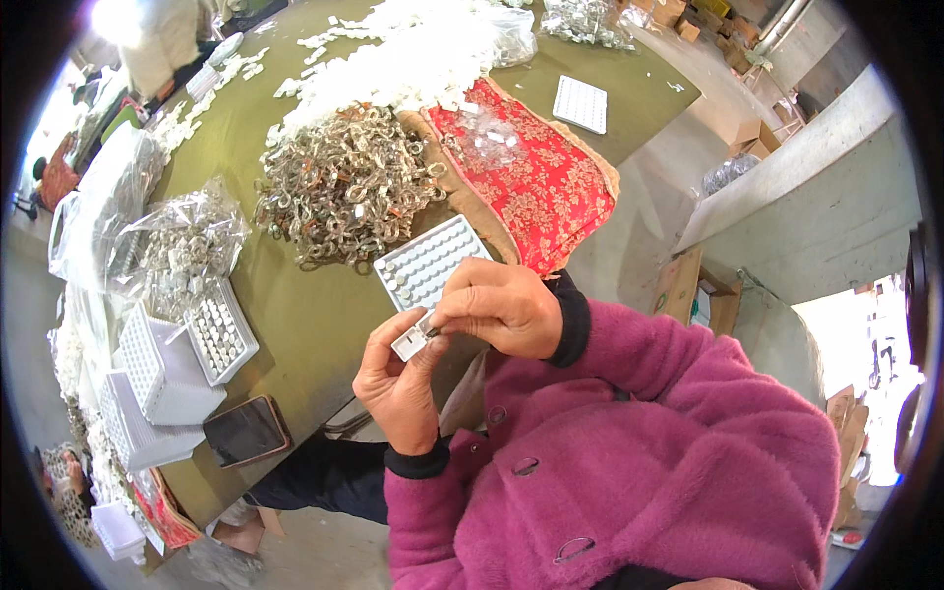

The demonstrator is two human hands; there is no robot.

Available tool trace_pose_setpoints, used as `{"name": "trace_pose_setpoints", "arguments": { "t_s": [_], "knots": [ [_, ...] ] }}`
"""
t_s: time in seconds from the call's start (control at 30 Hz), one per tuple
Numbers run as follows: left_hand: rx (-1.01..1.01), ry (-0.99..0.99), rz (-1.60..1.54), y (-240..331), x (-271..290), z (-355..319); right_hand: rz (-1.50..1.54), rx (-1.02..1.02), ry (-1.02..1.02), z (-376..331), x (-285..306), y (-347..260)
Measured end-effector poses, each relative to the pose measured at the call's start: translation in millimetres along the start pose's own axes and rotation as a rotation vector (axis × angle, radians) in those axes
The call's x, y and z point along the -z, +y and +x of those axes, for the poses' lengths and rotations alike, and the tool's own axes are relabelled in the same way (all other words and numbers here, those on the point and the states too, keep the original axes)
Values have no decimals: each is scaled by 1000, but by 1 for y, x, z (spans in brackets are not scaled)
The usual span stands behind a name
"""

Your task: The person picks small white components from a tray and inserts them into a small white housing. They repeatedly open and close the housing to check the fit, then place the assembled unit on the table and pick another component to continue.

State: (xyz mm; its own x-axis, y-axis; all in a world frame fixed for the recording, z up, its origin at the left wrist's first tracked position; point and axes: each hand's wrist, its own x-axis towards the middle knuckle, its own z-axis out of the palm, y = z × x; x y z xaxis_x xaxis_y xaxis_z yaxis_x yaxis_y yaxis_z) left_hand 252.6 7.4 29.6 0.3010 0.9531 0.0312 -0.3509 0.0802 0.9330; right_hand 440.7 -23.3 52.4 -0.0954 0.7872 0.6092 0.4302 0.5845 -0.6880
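My left hand [401,385] pinches a small white plastic piece [408,342] with a squarish opening, between thumb and fingers. My right hand [511,307] meets it from the right, its thumb and fingers closed at the piece's upper end. A small dark bit shows at those fingertips, too small to name. Just beyond my hands lies a white tray [429,258] with rows of round pegs or holes, and a few metallic pieces stand at its left edge. Behind it is a heap of loose metal loop-shaped parts [344,187].
White plastic pieces [393,59] are heaped at the back of the green table [295,334]. A red floral cloth [541,187] lies right. Stacked white trays [162,369], a tray of capped pieces [221,334], a bag of parts [182,246] and a phone [246,431] sit left.
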Motion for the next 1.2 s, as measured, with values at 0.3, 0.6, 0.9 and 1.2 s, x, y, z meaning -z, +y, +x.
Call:
{"name": "trace_pose_setpoints", "arguments": {
  "t_s": [0.3, 0.6, 0.9, 1.2],
  "knots": [
    [187, 36, -253, 3, 8, -8, -21, -28, -18, -3, -14, -4],
    [250, 57, -373, 1, 9, -8, -51, -114, 12, -9, -16, -4],
    [200, 1, -320, -1, 12, -8, -26, -180, 7, -13, -19, -7],
    [167, 0, -255, -2, 11, -9, -46, 10, -5, -8, -17, -3]
  ]
}}
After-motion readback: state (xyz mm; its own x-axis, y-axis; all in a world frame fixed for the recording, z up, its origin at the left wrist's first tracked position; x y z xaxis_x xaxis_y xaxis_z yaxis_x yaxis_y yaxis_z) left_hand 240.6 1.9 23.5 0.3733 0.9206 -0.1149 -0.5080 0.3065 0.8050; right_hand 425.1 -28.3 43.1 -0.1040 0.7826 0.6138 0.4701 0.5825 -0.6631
